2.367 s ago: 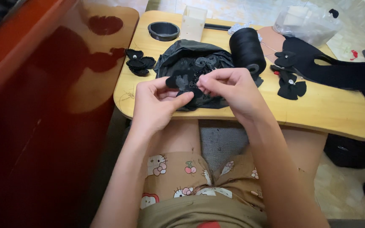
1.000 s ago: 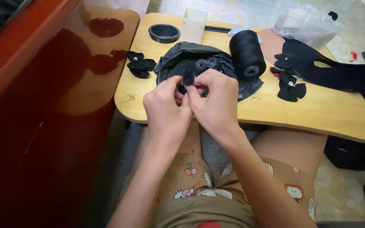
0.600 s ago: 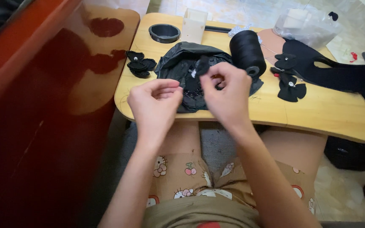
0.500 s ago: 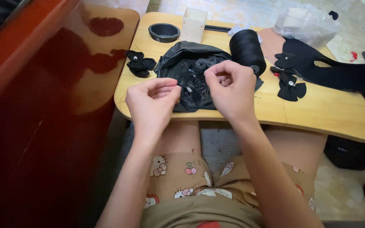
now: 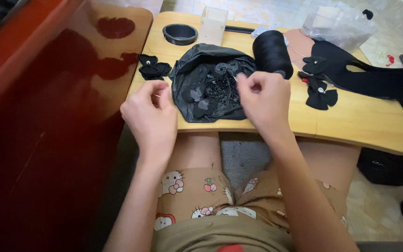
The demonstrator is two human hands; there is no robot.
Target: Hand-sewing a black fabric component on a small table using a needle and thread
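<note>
Black plastic bag (image 5: 201, 70) of beads and dark fabric petals lies open near the front edge of the small wooden lap table (image 5: 360, 123), between the two hands, its crinkled glossy mouth spread wide so the pieces inside are easy to reach. Going from the left, a dark red lacquered surface (image 5: 38, 121) runs alongside the table. A finished black fabric flower (image 5: 154, 69) with a bead at its centre sits just left of the bag, and a round black lid (image 5: 180, 33) lies behind it. The left hand (image 5: 151, 119) hovers at the table's front edge with fingertips pressed together, seemingly pinching something too fine to make out. The right hand (image 5: 266, 100) is over the bag's right side, thumb and forefinger pinched too; I cannot tell what they hold. Behind it stands a matte black thread spool (image 5: 271, 52). Further right lie more black fabric flowers (image 5: 320, 95), a curved black fabric piece (image 5: 374, 79), and a clear plastic bag (image 5: 339, 25).
</note>
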